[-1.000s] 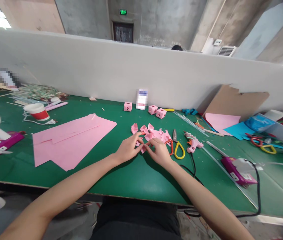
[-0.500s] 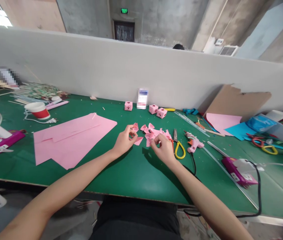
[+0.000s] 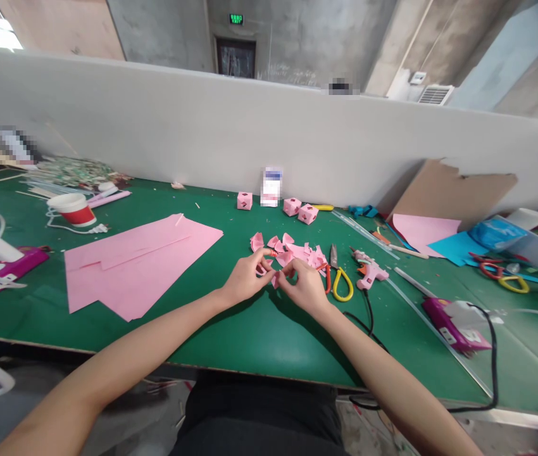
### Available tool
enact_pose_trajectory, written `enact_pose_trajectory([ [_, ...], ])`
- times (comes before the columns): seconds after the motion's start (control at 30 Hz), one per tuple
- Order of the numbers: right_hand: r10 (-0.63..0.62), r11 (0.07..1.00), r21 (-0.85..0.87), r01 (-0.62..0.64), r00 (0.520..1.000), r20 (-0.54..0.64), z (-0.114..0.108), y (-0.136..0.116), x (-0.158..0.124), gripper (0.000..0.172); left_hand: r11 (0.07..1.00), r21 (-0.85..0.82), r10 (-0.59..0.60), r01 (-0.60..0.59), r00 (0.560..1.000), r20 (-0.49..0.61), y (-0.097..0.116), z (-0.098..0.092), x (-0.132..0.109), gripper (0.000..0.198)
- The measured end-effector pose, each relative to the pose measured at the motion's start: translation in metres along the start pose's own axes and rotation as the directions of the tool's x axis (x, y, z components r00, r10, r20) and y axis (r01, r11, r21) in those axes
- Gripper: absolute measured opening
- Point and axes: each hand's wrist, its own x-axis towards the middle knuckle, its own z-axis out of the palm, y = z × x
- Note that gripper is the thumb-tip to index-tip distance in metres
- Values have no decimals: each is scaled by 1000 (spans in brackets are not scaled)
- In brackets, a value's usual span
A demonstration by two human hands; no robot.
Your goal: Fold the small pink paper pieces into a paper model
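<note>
Over the front middle of the green table, my left hand and my right hand meet fingertip to fingertip. Pinched between them is a small piece of pink paper, mostly covered by the fingers. Just behind the hands lies a loose pile of pink paper scraps, with a curled pink piece at its left. Scissors with red and yellow handles rest right of my right hand. Beyond them lies a pink glue gun with a black cord.
Large pink paper sheets lie to the left, near a red-and-white cup. Small pink paper boxes stand by the grey partition. Purple power strips sit on both sides, and cardboard leans at the right.
My left hand has moved right and slightly down to meet my right hand, which shifted slightly left. The pink piece is now between both sets of fingertips. The curled piece by the pile shows fully.
</note>
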Motion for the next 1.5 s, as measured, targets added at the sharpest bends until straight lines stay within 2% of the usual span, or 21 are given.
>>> enact_pose_trajectory([
  [0.1, 37, 999, -25, -37, 999, -25, 0, 1, 1, 13, 1000, 17, -8, 8, 1000, -21, 1, 0, 1, 32],
  [0.3, 70, 997, -27, -72, 994, -78, -6, 11, 5, 12, 996, 90, 4, 11, 986, -165, -5, -9, 4, 28],
  [0.57, -70, 996, 64, 65, 995, 69, 0, 3, 2, 19, 1000, 6, 14, -14, 999, -37, -4, -3, 0, 32],
  [0.77, 125, 980, 170, -106, 986, -107, 5, 1, 2, 30, 990, -129, -62, 55, 997, -54, -3, -1, 2, 42],
  [0.87, 152, 969, 210, -129, 983, -99, 7, 0, 2, 28, 983, -155, -105, 93, 992, -68, -5, -1, 3, 45],
  [0.93, 134, 972, 200, -122, 990, -47, 9, 0, 1, 26, 990, -111, -100, 90, 991, -92, -6, -1, 4, 45],
  [1.03, 109, 983, 146, -109, 994, 12, 9, 0, 0, 20, 999, 38, -27, 31, 995, -98, -8, -2, 2, 43],
  [1.1, 83, 990, 120, -81, 996, -13, 8, 0, 0, 16, 989, 144, 33, -22, 997, -74, -9, -2, 1, 42],
  [1.23, -48, 998, 33, 49, 999, -26, 5, 0, 1, 14, 950, 287, 126, -123, 992, 6, -6, -2, -3, 40],
  [1.37, -137, 988, -69, 136, 991, -4, 4, -2, 1, 12, 925, 329, 184, -192, 981, 57, -3, -1, -5, 37],
  [1.5, -176, 978, -115, 173, 984, -17, 2, -3, 4, 9, 925, 325, 187, -198, 980, 65, -1, 0, -4, 37],
])
